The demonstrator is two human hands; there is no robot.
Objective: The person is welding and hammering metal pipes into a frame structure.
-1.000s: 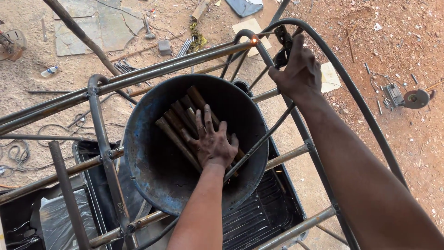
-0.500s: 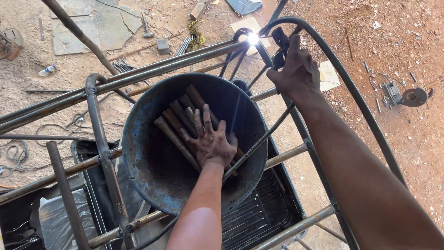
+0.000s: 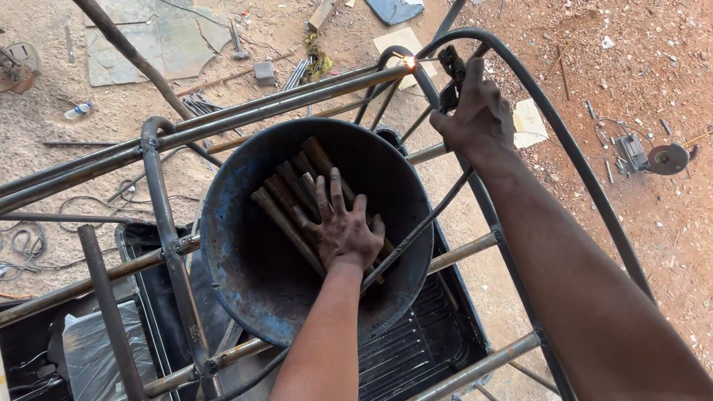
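Note:
A round dark metal pan (image 3: 245,282) rests on a frame of welded pipes (image 3: 260,111). Several short rusty rods (image 3: 286,197) lie inside it. My left hand (image 3: 342,226) lies flat on those rods with fingers spread. My right hand (image 3: 479,111) is closed around a welding electrode holder (image 3: 451,63) up at the frame's top rail. A small bright spark (image 3: 409,62) glows where the electrode tip meets the pipe. A thick black cable (image 3: 587,178) arcs from the holder down past my right arm.
A black ridged tray (image 3: 416,349) sits below the frame. An angle grinder (image 3: 653,156) lies on the red dirt at right. Scrap rods (image 3: 200,104), a hammer (image 3: 238,41), a flat stone slab (image 3: 148,37) and a plastic bottle (image 3: 78,111) are scattered on the sandy ground.
The weld spark flared brightly half a second ago and is now small. Both hands hold nearly the same positions.

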